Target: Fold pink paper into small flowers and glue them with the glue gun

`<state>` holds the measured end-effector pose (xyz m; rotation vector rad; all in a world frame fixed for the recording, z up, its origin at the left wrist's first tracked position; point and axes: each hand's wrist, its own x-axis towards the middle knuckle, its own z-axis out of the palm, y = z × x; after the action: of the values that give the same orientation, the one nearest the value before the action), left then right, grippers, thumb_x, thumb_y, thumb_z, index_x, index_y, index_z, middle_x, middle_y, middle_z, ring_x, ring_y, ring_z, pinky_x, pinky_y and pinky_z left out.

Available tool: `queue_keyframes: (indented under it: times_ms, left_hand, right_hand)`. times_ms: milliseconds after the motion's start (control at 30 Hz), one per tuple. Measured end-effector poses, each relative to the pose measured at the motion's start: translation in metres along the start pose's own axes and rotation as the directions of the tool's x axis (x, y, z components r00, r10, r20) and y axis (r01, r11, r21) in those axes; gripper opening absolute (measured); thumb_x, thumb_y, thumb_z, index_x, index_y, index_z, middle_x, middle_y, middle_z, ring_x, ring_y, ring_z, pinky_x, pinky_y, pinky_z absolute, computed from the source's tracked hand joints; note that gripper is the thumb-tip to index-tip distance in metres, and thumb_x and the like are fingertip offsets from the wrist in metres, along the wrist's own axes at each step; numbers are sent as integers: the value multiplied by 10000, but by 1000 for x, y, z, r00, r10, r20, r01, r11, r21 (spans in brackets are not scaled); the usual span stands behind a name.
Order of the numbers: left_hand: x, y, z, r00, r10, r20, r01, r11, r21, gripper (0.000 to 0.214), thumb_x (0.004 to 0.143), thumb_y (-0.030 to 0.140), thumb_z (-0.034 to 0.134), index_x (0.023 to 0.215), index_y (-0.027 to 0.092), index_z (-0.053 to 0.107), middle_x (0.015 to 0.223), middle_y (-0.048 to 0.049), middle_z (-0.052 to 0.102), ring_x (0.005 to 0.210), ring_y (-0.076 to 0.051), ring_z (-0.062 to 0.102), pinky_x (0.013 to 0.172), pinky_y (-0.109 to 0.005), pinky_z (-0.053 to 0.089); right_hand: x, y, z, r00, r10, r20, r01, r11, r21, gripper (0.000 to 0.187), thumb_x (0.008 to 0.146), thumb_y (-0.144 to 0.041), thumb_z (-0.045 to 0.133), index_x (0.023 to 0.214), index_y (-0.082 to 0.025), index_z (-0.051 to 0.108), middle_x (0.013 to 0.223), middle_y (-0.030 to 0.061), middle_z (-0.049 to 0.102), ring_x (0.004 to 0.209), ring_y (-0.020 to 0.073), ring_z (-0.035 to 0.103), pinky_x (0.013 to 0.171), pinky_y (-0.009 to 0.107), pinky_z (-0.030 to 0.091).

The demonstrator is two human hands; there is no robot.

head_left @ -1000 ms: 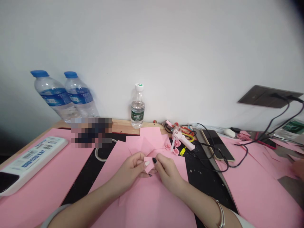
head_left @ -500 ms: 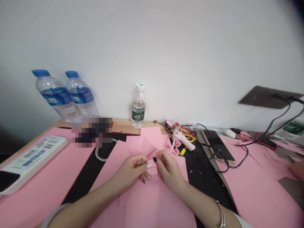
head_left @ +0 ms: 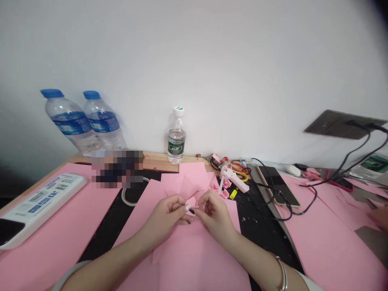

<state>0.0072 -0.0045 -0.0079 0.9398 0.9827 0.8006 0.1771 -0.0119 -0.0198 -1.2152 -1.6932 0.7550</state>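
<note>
A pale, plain wall (head_left: 212,72) rises behind a wooden table (head_left: 151,159), with a dark wall socket (head_left: 330,123) at the right. On the table lies a black mat (head_left: 260,242), partly covered by large pink sheets (head_left: 194,258), and more pink paper (head_left: 327,230) spreads out to the right.

Two big blue-capped bottles (head_left: 103,121) lean at the left, near a white oblong box (head_left: 45,206) and a ring-shaped roll (head_left: 124,197); a pixelated patch hides whatever is beside them. A small bottle (head_left: 176,141) stands upright against the wall. Just beyond the right hand (head_left: 215,214), a pink glue gun (head_left: 233,178) lies beside a few paper roses (head_left: 214,186). Black cables run near and over the edge of a phone (head_left: 279,186).

The small pink paper (head_left: 190,201) is held up between both hands, above the middle sheets, its lower part hidden by fingers. The left hand (head_left: 171,212) pinches it between thumb and fingers, the others loosely curled; the right hand is also nearly closed, its thumb and fingertips gripping the near edge.

Half a second ago the paper sat lower and the right thumb higher; now that thumb presses down beside the left one, while the surroundings look unchanged
</note>
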Motion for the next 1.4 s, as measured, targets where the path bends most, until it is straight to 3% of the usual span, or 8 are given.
queue_keyframes:
  times_ms: [267, 700, 933, 1167, 1400]
  left_hand:
    - [1, 1, 1, 1000, 4, -13, -4, 1000, -7, 315, 661, 418, 747, 720, 178, 551, 658, 26, 653, 670, -180, 707, 693, -296, 538]
    - [0, 0, 0, 999, -49, 12, 50, 996, -70, 333, 637, 416, 773, 718, 178, 554, 692, 17, 679, 696, -200, 730, 672, -276, 529]
    - [0, 0, 0, 999, -41, -15, 39, 988, -146, 331, 633, 381, 786, 722, 178, 540, 675, 28, 665, 658, -173, 714, 650, -260, 523]
    - [0, 4, -1, 999, -37, -2, 37, 996, -76, 311, 631, 358, 790, 714, 176, 552, 621, 29, 655, 641, -170, 692, 668, -281, 528]
    - [1, 1, -3, 1000, -29, 3, 29, 998, -60, 279, 642, 342, 791, 708, 174, 578, 606, 34, 660, 632, -156, 684, 670, -269, 527]
  right_hand:
    - [0, -2, 0, 1000, 17, -6, -17, 1000, 25, 178, 753, -161, 671, 721, -201, 501, 643, -51, 440, 525, 114, 382, 489, 238, 303]
    - [-1, 1, -2, 975, -223, 5, 223, 973, -64, 242, 852, -155, 589, 647, -200, 470, 657, -19, 442, 572, 134, 431, 513, 244, 323]
    - [-1, -4, -5, 942, -332, 51, 335, 940, -70, 209, 850, -104, 589, 684, -202, 508, 795, 30, 539, 738, 168, 546, 631, 271, 437]
    - [2, -3, -5, 939, -332, 88, 333, 943, 2, 194, 826, -60, 601, 725, -207, 525, 871, 42, 569, 848, 176, 589, 694, 273, 480]
    - [1, -5, -5, 958, -270, 93, 269, 963, 17, 149, 819, -106, 618, 741, -205, 539, 881, 47, 558, 799, 173, 577, 604, 253, 459]
